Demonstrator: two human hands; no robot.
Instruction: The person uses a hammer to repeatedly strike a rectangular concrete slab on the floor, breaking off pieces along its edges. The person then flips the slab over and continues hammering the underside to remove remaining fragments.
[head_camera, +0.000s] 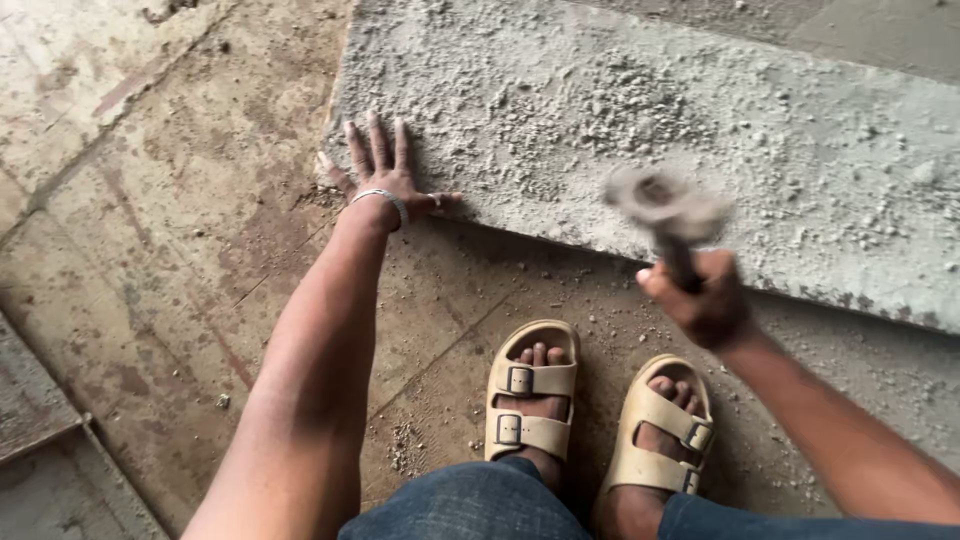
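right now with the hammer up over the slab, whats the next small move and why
Probably bring the hammer straight down onto the crusted mortar in the middle of the slab. The right hand grips its handle with the blurred head raised above the lumps, and the left hand lies flat on the slab's near corner, well to the side of it.

slab (700, 110) ahead on floor (150, 250) | sandals (590, 420) before slab
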